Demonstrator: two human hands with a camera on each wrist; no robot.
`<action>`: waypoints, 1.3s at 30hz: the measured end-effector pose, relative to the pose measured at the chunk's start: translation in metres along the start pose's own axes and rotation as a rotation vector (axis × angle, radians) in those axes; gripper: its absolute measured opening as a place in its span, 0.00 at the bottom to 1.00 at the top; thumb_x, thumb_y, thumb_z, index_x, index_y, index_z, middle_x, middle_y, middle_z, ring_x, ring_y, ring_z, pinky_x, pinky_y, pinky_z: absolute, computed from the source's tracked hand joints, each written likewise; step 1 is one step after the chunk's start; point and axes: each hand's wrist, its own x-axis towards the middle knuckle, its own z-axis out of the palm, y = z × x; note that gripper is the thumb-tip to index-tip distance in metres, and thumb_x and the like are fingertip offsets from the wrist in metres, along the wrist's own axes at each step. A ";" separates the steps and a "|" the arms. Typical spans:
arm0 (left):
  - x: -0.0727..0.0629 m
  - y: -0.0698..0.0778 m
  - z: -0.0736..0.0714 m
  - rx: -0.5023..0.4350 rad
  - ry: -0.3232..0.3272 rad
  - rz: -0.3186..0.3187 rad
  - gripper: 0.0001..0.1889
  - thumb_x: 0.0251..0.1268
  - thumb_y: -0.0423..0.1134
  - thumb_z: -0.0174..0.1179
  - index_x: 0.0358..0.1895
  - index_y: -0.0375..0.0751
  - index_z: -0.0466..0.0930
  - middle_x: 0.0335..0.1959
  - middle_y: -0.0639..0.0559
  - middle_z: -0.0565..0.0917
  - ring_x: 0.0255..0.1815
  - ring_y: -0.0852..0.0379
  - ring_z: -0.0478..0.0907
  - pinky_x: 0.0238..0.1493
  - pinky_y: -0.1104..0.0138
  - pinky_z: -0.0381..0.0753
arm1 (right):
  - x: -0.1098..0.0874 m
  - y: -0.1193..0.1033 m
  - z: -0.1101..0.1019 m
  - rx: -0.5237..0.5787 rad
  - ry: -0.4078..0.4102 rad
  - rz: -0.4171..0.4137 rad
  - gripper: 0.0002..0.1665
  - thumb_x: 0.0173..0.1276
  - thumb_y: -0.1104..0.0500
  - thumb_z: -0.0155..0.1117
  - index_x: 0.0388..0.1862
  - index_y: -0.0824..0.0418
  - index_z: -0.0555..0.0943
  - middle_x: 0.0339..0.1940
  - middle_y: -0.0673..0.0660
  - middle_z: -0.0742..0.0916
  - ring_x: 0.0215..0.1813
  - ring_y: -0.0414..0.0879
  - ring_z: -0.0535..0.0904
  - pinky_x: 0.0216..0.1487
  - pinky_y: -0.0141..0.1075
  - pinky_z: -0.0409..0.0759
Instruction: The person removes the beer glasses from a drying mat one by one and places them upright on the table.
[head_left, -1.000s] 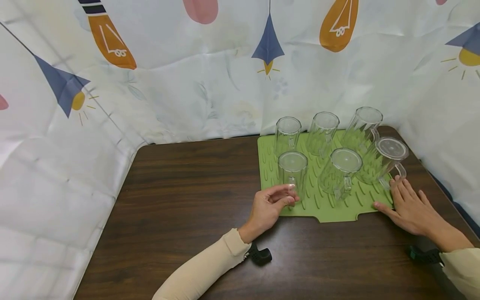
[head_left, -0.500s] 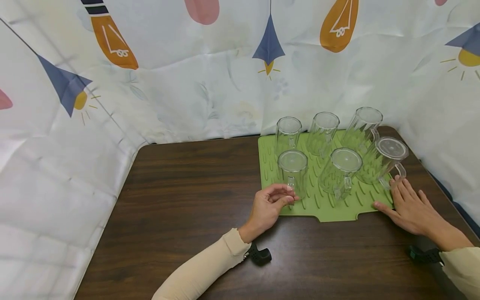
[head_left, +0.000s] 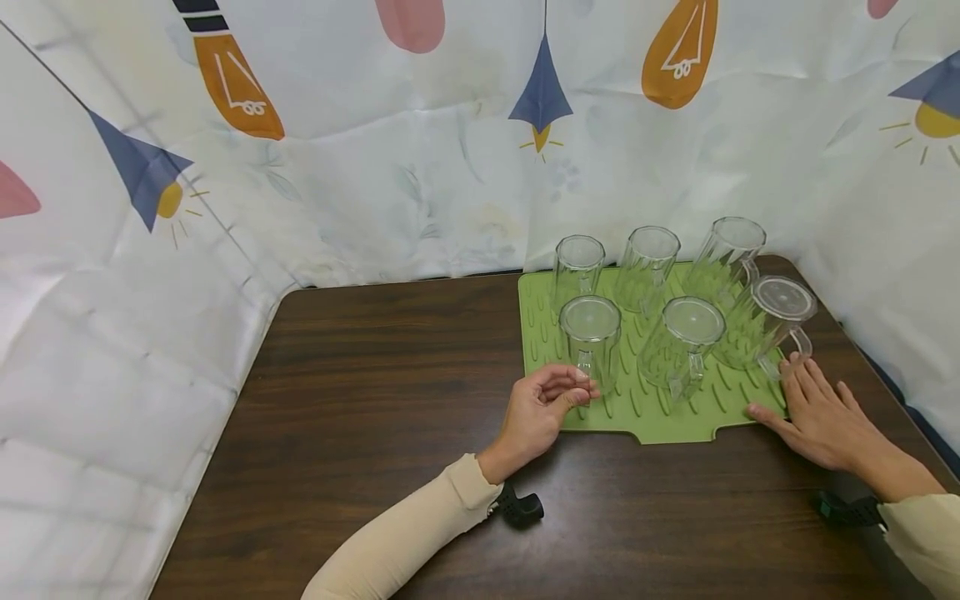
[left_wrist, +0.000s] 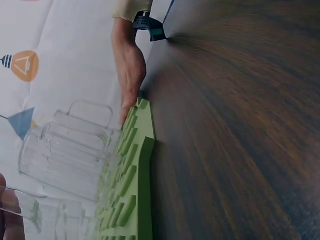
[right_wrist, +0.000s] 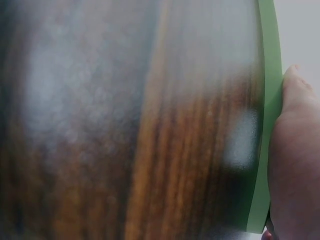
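My left hand pinches the handle of a clear glass mug between thumb and fingers. This mug stands base-up at the front left of the green drying mat, its handle facing me. In the left wrist view, fingers show at the lower left edge, over the glass. My right hand lies flat with straight, spread fingers on the mat's front right corner. Its fingertips are right beside the handle of another upturned mug. In the right wrist view the thumb lies along the mat's green edge.
An upturned glass mug stands to the right of the held one. Behind, a row of glass mugs lines the back of the mat. Dark wooden tabletop extends left and in front. A printed white curtain hangs behind.
The mug in my left hand has shifted slightly back and to the right, its upturned base a little farther from me. The right hand stays where it was. The head view has moved slightly.
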 end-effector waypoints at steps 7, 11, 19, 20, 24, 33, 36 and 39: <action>0.000 0.003 0.000 -0.030 -0.001 0.043 0.10 0.69 0.21 0.60 0.49 0.17 0.73 0.47 0.13 0.81 0.45 0.70 0.88 0.57 0.50 0.88 | 0.001 0.001 0.003 -0.001 0.003 -0.001 0.61 0.81 0.32 0.47 0.82 0.75 0.32 0.82 0.80 0.39 0.84 0.74 0.29 0.70 0.81 0.45; -0.001 0.004 0.000 -0.048 -0.003 0.035 0.11 0.69 0.20 0.59 0.49 0.16 0.72 0.47 0.13 0.80 0.46 0.69 0.88 0.58 0.51 0.87 | 0.001 0.000 0.003 -0.003 0.007 0.001 0.61 0.81 0.32 0.47 0.82 0.76 0.33 0.82 0.81 0.40 0.84 0.75 0.29 0.70 0.81 0.45; -0.001 0.009 0.000 0.026 0.025 0.064 0.09 0.69 0.22 0.61 0.47 0.20 0.75 0.45 0.18 0.83 0.48 0.40 0.90 0.56 0.46 0.87 | 0.000 -0.001 0.003 -0.004 0.008 0.000 0.61 0.81 0.32 0.47 0.82 0.76 0.33 0.82 0.81 0.40 0.84 0.75 0.30 0.70 0.81 0.45; -0.001 0.009 0.000 0.048 0.029 0.076 0.08 0.69 0.23 0.61 0.47 0.21 0.76 0.45 0.19 0.84 0.48 0.34 0.89 0.56 0.46 0.87 | 0.000 -0.001 0.003 -0.005 0.007 0.000 0.61 0.81 0.32 0.47 0.82 0.76 0.33 0.82 0.81 0.40 0.84 0.75 0.30 0.70 0.81 0.45; -0.002 0.012 0.000 0.118 0.042 0.109 0.07 0.69 0.24 0.62 0.46 0.24 0.77 0.43 0.22 0.86 0.47 0.25 0.86 0.54 0.50 0.89 | -0.001 -0.001 0.003 -0.011 0.003 -0.001 0.61 0.81 0.32 0.46 0.82 0.76 0.34 0.82 0.80 0.39 0.84 0.75 0.30 0.69 0.81 0.45; -0.004 0.019 -0.002 0.316 0.045 0.179 0.05 0.70 0.29 0.64 0.45 0.31 0.80 0.42 0.33 0.90 0.45 0.39 0.91 0.53 0.64 0.90 | -0.001 0.000 0.002 -0.020 0.013 -0.004 0.61 0.81 0.32 0.47 0.82 0.76 0.34 0.82 0.80 0.40 0.84 0.75 0.30 0.69 0.81 0.46; -0.004 0.022 -0.003 0.413 0.049 0.227 0.04 0.70 0.31 0.64 0.44 0.36 0.81 0.41 0.38 0.91 0.44 0.46 0.92 0.51 0.67 0.90 | -0.002 0.000 0.001 -0.024 0.014 -0.003 0.61 0.81 0.32 0.47 0.82 0.76 0.34 0.82 0.80 0.40 0.84 0.75 0.30 0.69 0.81 0.46; -0.004 0.023 -0.005 0.494 0.057 0.265 0.03 0.71 0.32 0.65 0.44 0.39 0.82 0.39 0.43 0.92 0.42 0.51 0.91 0.49 0.69 0.89 | -0.002 -0.001 0.000 -0.025 0.019 -0.005 0.61 0.81 0.32 0.47 0.82 0.76 0.34 0.82 0.80 0.40 0.84 0.75 0.30 0.69 0.81 0.46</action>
